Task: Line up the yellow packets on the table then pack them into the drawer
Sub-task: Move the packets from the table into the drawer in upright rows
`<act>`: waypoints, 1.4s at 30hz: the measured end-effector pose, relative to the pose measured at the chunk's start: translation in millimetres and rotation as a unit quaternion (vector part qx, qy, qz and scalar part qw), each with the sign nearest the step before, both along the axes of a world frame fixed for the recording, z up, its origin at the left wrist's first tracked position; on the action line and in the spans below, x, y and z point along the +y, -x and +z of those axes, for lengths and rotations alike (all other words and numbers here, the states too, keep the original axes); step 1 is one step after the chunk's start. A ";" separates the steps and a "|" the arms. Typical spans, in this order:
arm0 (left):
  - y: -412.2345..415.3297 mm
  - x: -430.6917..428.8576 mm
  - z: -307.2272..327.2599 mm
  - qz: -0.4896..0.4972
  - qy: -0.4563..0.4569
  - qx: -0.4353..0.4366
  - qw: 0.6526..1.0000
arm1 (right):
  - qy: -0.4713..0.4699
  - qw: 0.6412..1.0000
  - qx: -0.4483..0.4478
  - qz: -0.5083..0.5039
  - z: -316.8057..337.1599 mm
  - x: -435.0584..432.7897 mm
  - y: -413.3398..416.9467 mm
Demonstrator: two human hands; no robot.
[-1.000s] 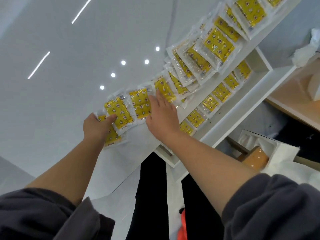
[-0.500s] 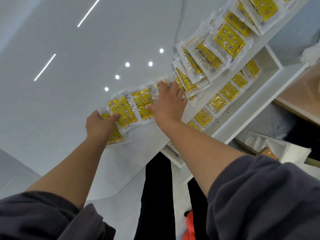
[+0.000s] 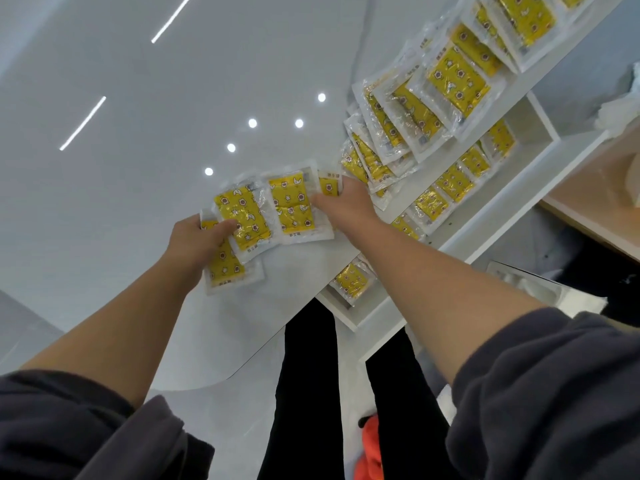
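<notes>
Glossy white table [image 3: 145,209] fills most of our view, ceiling lights mirrored in it. Below its right edge a shallow white drawer [image 3: 512,202] stands pulled out. A single file of yellow clear-wrapped packets [image 3: 431,204] lies along its floor. On the tabletop a longer overlapping packet row [image 3: 457,81], same yellow kind, runs along that edge toward us. Our left hand [image 3: 195,239] grips the nearest packet [image 3: 225,271] at the row's near end, thumb on the edge of the neighbour packet [image 3: 242,216]. Our right hand [image 3: 348,204] curls its fingers on a half-hidden packet [image 3: 329,185] mid-row, thumb touching the flat packet [image 3: 292,206] beside it.
</notes>
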State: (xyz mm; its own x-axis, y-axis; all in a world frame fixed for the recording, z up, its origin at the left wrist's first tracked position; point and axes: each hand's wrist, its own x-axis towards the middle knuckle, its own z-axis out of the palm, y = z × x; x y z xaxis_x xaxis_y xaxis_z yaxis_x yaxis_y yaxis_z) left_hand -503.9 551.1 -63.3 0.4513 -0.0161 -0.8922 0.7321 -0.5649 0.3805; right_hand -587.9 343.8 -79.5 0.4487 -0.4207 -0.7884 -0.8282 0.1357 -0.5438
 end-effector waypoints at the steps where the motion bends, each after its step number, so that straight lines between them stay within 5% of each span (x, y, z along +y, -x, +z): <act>1: 0.5 -1.3 1.9 0.003 0.007 0.004 1.000 | -0.033 0.999 -0.007 -0.008 1.3 -4.9 5.4; 10: 39.3 -38.0 20.9 -0.020 0.056 0.067 0.996 | -0.259 0.962 0.090 0.005 16.9 -84.1 66.1; 20: 164.0 -117.4 -21.7 -0.163 0.002 0.156 0.974 | -0.202 0.922 0.250 0.214 -6.4 -192.3 128.7; 27: 235.8 -164.5 -112.7 0.129 -0.116 0.095 0.980 | -0.123 0.955 0.192 0.191 -81.6 -223.4 144.6; 35: 257.4 -160.5 -161.1 0.166 -0.128 0.005 0.978 | -0.084 0.948 0.165 0.260 -128.2 -201.2 145.1; 42: 244.0 -135.4 -158.5 -0.083 -0.259 -0.056 0.961 | -0.080 0.934 0.152 0.313 -130.9 -165.4 145.7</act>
